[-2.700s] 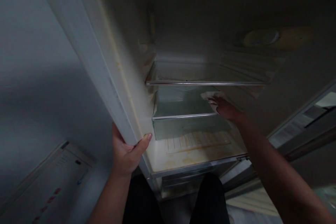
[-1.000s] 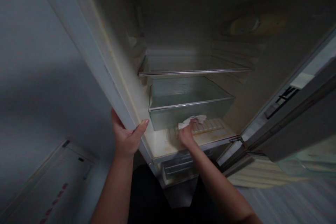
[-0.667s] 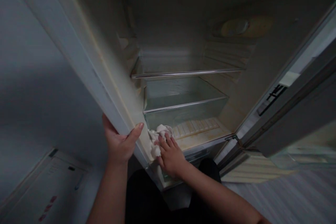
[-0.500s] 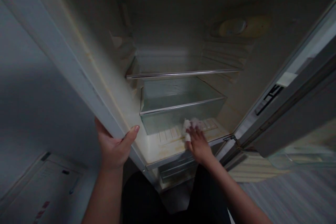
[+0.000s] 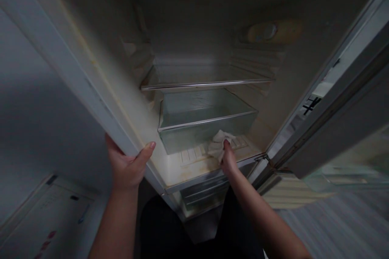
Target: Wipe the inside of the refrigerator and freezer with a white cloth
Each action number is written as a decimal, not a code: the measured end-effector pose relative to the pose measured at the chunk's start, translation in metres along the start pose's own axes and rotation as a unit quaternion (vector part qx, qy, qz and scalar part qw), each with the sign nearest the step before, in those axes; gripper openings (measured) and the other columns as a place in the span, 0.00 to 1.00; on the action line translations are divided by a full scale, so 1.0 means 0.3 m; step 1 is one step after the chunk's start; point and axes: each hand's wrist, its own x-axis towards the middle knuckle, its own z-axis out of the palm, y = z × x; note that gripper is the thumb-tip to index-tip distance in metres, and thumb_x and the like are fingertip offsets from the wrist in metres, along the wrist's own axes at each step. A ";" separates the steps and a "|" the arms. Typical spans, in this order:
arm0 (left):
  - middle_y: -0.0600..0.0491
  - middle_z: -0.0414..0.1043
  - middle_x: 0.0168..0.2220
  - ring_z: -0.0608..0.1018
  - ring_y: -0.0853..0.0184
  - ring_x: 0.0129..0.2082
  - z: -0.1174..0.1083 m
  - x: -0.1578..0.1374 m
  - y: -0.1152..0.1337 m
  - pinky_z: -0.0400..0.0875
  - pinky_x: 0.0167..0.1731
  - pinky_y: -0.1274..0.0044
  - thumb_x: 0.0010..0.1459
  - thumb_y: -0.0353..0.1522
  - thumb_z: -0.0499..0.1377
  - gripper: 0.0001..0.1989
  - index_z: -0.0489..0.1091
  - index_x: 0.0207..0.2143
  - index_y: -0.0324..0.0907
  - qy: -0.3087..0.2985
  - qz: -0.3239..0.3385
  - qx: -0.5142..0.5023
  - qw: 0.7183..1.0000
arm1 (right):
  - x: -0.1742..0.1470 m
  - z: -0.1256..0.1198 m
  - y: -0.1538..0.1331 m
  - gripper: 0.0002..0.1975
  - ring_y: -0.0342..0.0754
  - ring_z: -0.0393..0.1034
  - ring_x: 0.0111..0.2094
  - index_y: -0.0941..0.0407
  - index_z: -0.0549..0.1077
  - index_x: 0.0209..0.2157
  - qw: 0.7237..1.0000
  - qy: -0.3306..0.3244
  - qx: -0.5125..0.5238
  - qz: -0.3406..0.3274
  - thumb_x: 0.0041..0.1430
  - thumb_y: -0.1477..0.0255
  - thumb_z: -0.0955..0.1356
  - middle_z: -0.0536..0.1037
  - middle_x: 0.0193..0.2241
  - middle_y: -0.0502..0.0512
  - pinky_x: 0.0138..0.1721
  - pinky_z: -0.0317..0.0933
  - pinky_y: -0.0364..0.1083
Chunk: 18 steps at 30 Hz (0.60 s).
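Observation:
My left hand (image 5: 129, 166) grips the left side edge of an open fridge (image 5: 120, 123), its thumb on the inner side and the other fingers round the outside. Near the front of the fridge floor (image 5: 185, 172), which has brownish stains, my right hand (image 5: 227, 158) is closed on a crumpled white cloth (image 5: 217, 145). The cloth hangs over the ribbed part of that floor; whether it touches is hard to tell. Just behind it stands a clear drawer (image 5: 194, 135), below a glass shelf (image 5: 206, 85).
The fridge door (image 5: 343, 129) stands open on the right, with a clear door bin (image 5: 343, 180) low on it. A lower compartment (image 5: 206, 194) lies under the fridge floor. A white box (image 5: 45, 218) with red marks is at lower left.
My right hand has turned from lying flat over the cloth to pinching it, with the cloth bunched up. My left hand keeps its hold on the fridge edge. The view has shifted slightly.

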 end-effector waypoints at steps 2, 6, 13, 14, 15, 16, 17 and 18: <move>0.46 0.70 0.55 0.76 0.55 0.54 0.002 0.004 -0.002 0.68 0.62 0.56 0.40 0.37 0.77 0.41 0.66 0.56 0.46 0.000 0.005 -0.007 1.000 | 0.000 0.123 -0.045 0.19 0.49 0.78 0.45 0.57 0.72 0.49 0.970 -0.007 0.209 0.123 0.68 0.62 0.58 0.81 0.40 0.55 0.54 0.70 0.52; 0.47 0.71 0.53 0.77 0.58 0.52 0.011 0.012 -0.001 0.70 0.60 0.60 0.40 0.40 0.77 0.40 0.66 0.54 0.46 -0.008 0.012 -0.009 1.000 | -0.011 0.207 -0.126 0.17 0.46 0.78 0.37 0.60 0.73 0.46 0.910 -0.040 0.375 0.172 0.68 0.68 0.57 0.81 0.32 0.54 0.52 0.71 0.49; 0.52 0.71 0.53 0.77 0.57 0.53 0.017 0.018 0.010 0.70 0.58 0.62 0.42 0.41 0.75 0.39 0.65 0.55 0.49 -0.020 0.020 -0.003 1.000 | -0.144 0.079 -0.102 0.13 0.46 0.78 0.42 0.57 0.75 0.43 0.917 -0.073 0.363 0.148 0.64 0.65 0.64 0.82 0.35 0.54 0.54 0.70 0.48; 0.53 0.71 0.52 0.77 0.57 0.53 0.016 0.018 0.009 0.70 0.58 0.63 0.42 0.42 0.75 0.39 0.64 0.55 0.49 -0.021 0.021 -0.006 1.000 | -0.174 0.049 -0.091 0.13 0.47 0.78 0.44 0.57 0.76 0.41 0.920 -0.070 0.355 0.148 0.63 0.63 0.65 0.82 0.35 0.55 0.54 0.70 0.48; 0.52 0.72 0.52 0.77 0.57 0.53 0.014 0.019 0.007 0.70 0.58 0.63 0.42 0.43 0.75 0.39 0.64 0.55 0.49 -0.022 0.021 -0.009 0.999 | -0.207 0.018 -0.082 0.14 0.48 0.77 0.45 0.57 0.76 0.40 0.924 -0.074 0.343 0.150 0.63 0.62 0.65 0.82 0.36 0.56 0.53 0.70 0.49; 0.52 0.72 0.52 0.77 0.57 0.52 0.012 0.020 0.003 0.71 0.57 0.62 0.42 0.44 0.75 0.39 0.64 0.55 0.48 -0.024 0.020 -0.013 0.999 | -0.241 -0.014 -0.077 0.15 0.50 0.77 0.47 0.57 0.76 0.39 0.929 -0.083 0.326 0.152 0.62 0.60 0.66 0.82 0.37 0.58 0.54 0.71 0.51; 0.51 0.72 0.52 0.78 0.57 0.52 0.010 0.022 -0.002 0.72 0.57 0.62 0.42 0.44 0.75 0.39 0.64 0.55 0.48 -0.026 0.017 -0.015 0.999 | -0.276 -0.044 -0.075 0.16 0.53 0.77 0.49 0.57 0.76 0.38 0.935 -0.093 0.308 0.153 0.61 0.59 0.67 0.82 0.38 0.59 0.54 0.71 0.53; 0.50 0.72 0.52 0.78 0.57 0.51 0.008 0.024 -0.006 0.72 0.57 0.62 0.43 0.45 0.74 0.39 0.64 0.55 0.49 -0.029 0.014 -0.016 0.999 | -0.312 -0.072 -0.076 0.17 0.55 0.76 0.51 0.57 0.76 0.37 0.940 -0.098 0.290 0.153 0.60 0.57 0.67 0.82 0.38 0.60 0.54 0.70 0.55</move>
